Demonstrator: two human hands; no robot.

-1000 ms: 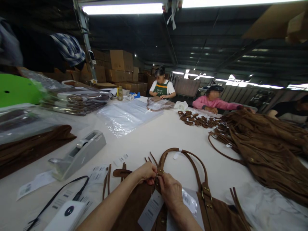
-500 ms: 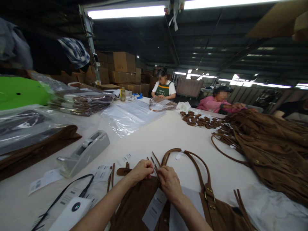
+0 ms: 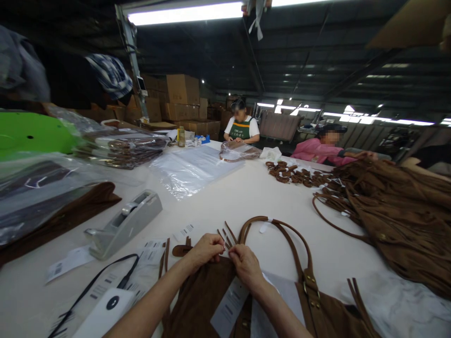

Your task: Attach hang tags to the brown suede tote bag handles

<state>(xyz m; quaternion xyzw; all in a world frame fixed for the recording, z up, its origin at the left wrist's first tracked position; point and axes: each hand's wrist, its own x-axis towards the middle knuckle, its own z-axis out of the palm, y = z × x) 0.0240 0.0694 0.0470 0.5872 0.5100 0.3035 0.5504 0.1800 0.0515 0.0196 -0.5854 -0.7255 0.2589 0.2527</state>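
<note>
A brown bag (image 3: 200, 300) with a looped handle (image 3: 291, 239) lies before me at the table's near edge. Above its top edge my left hand (image 3: 208, 249) and my right hand (image 3: 244, 263) are close together, both with fingers pinched. What sits between the fingertips is too small to make out. Thin brown straps (image 3: 229, 232) stick up just behind the gap between my hands. A white tag with a barcode (image 3: 229, 307) hangs on the bag below my right hand, and a white sheet (image 3: 278, 305) lies partly under my right forearm.
A grey tape dispenser (image 3: 123, 225), label sheets (image 3: 151, 253) and a white device with a black cable (image 3: 105, 312) lie left. Clear plastic bags (image 3: 193, 169) lie farther back. Brown bags (image 3: 405, 211) pile up at right. Two people (image 3: 241, 126) work across the table.
My hands stay nearly in place, with a slightly wider gap between the fingertips. The person in pink has reached farther right over the pile. The view has shifted slightly.
</note>
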